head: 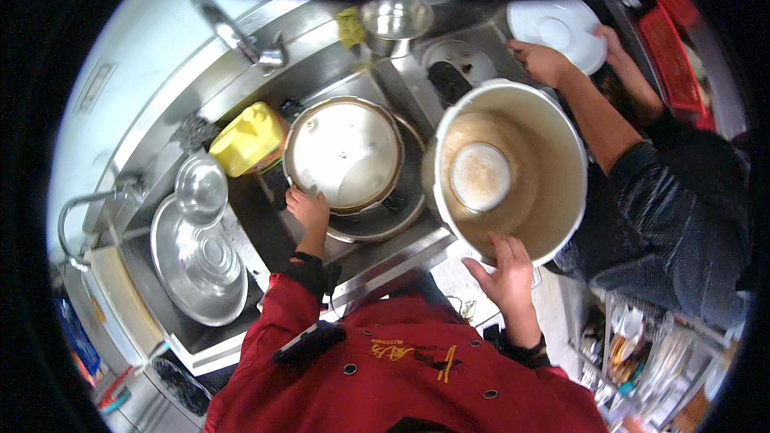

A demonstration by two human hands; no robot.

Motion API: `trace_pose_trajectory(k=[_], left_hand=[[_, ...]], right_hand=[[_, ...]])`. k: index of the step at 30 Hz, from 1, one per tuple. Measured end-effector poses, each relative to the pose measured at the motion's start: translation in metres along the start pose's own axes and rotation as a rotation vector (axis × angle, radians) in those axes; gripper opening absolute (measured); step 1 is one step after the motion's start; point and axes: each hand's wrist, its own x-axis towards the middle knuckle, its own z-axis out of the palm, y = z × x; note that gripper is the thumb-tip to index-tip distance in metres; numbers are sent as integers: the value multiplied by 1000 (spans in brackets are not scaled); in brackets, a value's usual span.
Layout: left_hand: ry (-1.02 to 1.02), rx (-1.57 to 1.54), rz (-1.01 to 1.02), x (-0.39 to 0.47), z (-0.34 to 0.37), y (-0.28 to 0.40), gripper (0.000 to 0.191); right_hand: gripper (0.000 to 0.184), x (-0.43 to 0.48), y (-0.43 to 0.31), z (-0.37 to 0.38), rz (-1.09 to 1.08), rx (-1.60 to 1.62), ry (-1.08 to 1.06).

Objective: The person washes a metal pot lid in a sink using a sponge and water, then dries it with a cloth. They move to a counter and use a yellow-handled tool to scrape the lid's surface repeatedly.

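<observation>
My left hand (309, 211) grips the near-left rim of a round metal lid (343, 153), which looks like a pressure cooker lid. Its shiny inner face is up, and it lies over a wider dark pan (409, 192) in the sink. At the right, my right hand (508, 273) holds the near rim of a large, deep metal pot (535, 162), fingers over the edge. The pot is tilted so that its stained inside faces me; its rim has lugs.
Left stand a yellow plastic jug (249, 138), a steel scourer (195, 132) and metal bowls (201, 276). Faucets (228, 30) line the wall. A steel pot (397, 15) stands at the back. Close on the right, another person's hands (541, 63) hold a white dish (559, 30) beside red baskets (671, 54).
</observation>
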Motion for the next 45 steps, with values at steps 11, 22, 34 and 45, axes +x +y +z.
trace_pose_trajectory(k=[11, 22, 34, 45], left_hand=[[-499, -160, -42, 148, 14, -21, 51], [-221, -382, 96, 108, -64, 17, 31], [182, -187, 472, 55, -203, 94, 42], [247, -195, 643, 47, -316, 81, 43]], right_hand=[[21, -19, 7, 27, -73, -208, -51], [21, -23, -5, 33, -29, -192, -61], [18, -24, -9, 37, -45, -211, 70], [46, -38, -36, 32, -199, -82, 315]])
